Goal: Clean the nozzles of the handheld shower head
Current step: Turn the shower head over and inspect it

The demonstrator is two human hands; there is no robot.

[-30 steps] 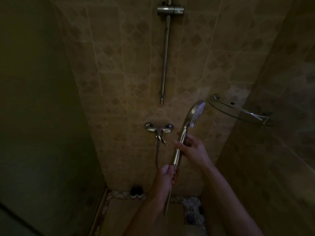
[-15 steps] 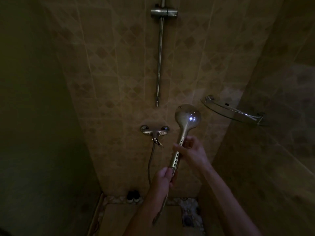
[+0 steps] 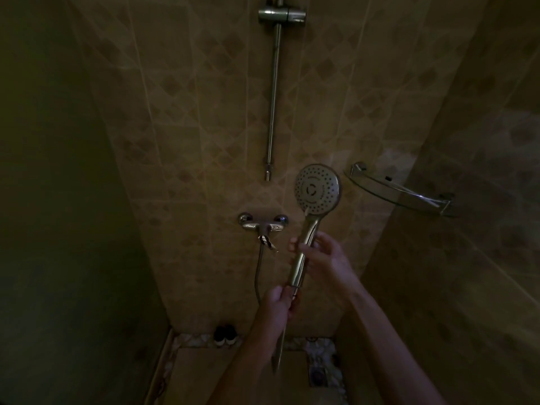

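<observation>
I take the mixer tap point(image 3: 262, 225) on the tiled back wall as my landmark. The handheld shower head point(image 3: 317, 189) stands up and to the right of it, off the wall, roughly upright with a slight lean, and its nozzle face is turned toward my camera, so the rings of spray holes and the centre disc are readable even in this dim light. That facing makes sense to me: the nozzles are what need cleaning, so they have to be in plain sight.

My right hand point(image 3: 323, 260) sits to the right of the tap, fingers curled behind the chrome handle and thumb across its front, clamped on the middle of the handle. I judge it to be the hand that sets how the face is angled. My left hand point(image 3: 277, 304) is below the tap and closed round the bottom of the handle where the hose point(image 3: 257, 276) joins, which would steady the base and take the hose's pull. The hose drops from the tap's outlet in a loop and comes up into that grip.

Straight above the tap, the slide rail point(image 3: 273, 92) carries an empty holder point(image 3: 282, 15). A glass corner shelf point(image 3: 400, 190) hangs further right of the tap. No brush or cloth is visible, so scrubbing has not begun, in my judgement.
</observation>
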